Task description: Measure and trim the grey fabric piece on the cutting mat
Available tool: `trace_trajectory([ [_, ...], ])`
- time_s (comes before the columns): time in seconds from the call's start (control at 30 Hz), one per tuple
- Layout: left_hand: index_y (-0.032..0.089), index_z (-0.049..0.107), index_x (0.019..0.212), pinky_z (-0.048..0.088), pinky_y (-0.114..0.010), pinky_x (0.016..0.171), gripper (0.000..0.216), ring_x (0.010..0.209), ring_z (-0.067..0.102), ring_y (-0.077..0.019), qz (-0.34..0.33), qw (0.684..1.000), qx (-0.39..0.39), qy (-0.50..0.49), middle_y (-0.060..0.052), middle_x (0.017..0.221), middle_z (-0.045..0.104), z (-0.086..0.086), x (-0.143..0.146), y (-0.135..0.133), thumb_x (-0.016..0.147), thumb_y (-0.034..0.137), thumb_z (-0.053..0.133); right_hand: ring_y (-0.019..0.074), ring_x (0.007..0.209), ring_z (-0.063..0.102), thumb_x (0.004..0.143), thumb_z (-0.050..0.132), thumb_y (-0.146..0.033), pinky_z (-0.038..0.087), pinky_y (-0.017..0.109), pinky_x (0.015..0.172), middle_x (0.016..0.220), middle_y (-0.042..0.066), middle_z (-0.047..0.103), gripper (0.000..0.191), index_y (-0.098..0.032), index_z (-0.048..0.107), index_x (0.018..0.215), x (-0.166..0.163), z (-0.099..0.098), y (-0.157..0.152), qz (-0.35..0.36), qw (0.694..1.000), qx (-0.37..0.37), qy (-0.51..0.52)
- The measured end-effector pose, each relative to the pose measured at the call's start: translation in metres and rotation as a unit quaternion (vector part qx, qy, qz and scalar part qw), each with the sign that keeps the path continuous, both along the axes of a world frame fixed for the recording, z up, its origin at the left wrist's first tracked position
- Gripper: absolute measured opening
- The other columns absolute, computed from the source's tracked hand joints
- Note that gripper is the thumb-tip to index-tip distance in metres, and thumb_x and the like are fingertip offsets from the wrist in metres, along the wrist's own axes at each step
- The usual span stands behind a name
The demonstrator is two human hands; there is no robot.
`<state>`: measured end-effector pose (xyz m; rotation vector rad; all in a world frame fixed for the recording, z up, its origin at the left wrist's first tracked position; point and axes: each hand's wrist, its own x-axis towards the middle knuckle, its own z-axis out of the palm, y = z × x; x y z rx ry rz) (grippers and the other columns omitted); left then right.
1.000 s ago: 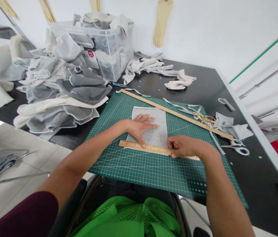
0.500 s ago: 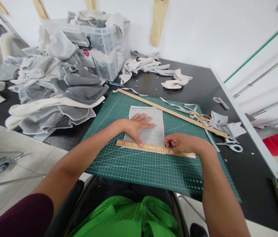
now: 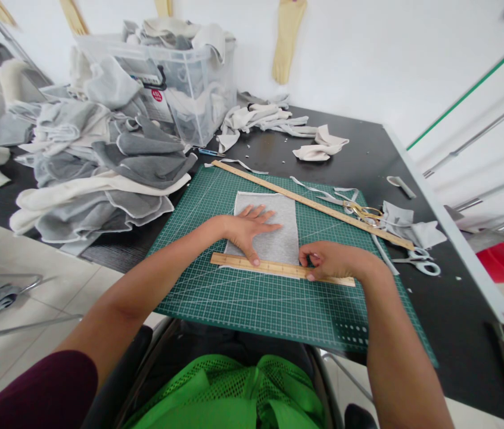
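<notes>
A grey piece of fabric (image 3: pixel 274 238) lies flat on the green cutting mat (image 3: pixel 243 304). Across its near end runs a short wooden ruler (image 3: pixel 279 267), with a thin strip of the fabric showing below it. My left hand (image 3: pixel 252 229) is spread flat over the fabric, its thumb pressing on the ruler. At the ruler's right part is my right hand (image 3: pixel 327 259), fingers curled in beside the fabric's right edge and thumb on the ruler. Beyond the fabric, a long wooden ruler (image 3: pixel 310 203) lies slantwise over the mat.
Gold-handled scissors (image 3: pixel 363 211) and white-handled scissors (image 3: pixel 422 261) lie at the right among fabric scraps (image 3: pixel 397 217). A heap of grey and white cloth (image 3: pixel 100 173) and a clear plastic bin (image 3: pixel 189 113) stand at the left. A blue pen (image 3: pixel 210 152) lies behind the mat.
</notes>
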<state>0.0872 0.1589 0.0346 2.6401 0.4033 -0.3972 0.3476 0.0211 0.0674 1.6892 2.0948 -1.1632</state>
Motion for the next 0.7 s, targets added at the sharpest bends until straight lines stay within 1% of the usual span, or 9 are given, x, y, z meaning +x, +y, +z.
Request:
trace_trajectory([
  [0.2, 0.035, 0.004, 0.163, -0.014, -0.060, 0.120, 0.130, 0.150, -0.025, -0.0400, -0.003, 1.000, 0.005, 0.004, -0.003, 0.167, -0.022, -0.0009, 0.0006, -0.0001, 0.061, 0.074, 0.076, 0.0173, 0.072, 0.051, 0.069, 0.076, -0.025, 0.032, 0.028, 0.060, 0.076, -0.003, 0.052, 0.024, -0.023, 0.065, 0.089, -0.0030, 0.0020, -0.0004, 0.002, 1.000, -0.003, -0.009],
  [0.5, 0.037, 0.003, 0.163, -0.015, -0.060, 0.120, 0.129, 0.150, -0.027, -0.0388, -0.004, 1.000, 0.002, 0.010, -0.002, 0.167, -0.024, 0.0011, 0.0003, -0.0002, 0.063, 0.074, 0.076, 0.0178, 0.072, 0.051, 0.069, 0.077, -0.028, 0.033, 0.028, 0.061, 0.077, -0.002, 0.053, 0.024, -0.023, 0.065, 0.089, -0.0022, 0.0012, 0.0012, 0.005, 1.000, -0.004, -0.005],
  [0.7, 0.036, 0.003, 0.163, -0.015, -0.061, 0.120, 0.131, 0.150, -0.026, -0.0410, -0.004, 1.000, 0.004, 0.006, -0.001, 0.167, -0.023, 0.0003, 0.0006, 0.0001, 0.061, 0.074, 0.077, 0.0174, 0.072, 0.051, 0.070, 0.077, -0.028, 0.032, 0.027, 0.061, 0.077, -0.002, 0.052, 0.024, -0.023, 0.064, 0.089, -0.0034, 0.0021, 0.0006, -0.003, 1.000, -0.007, -0.009],
])
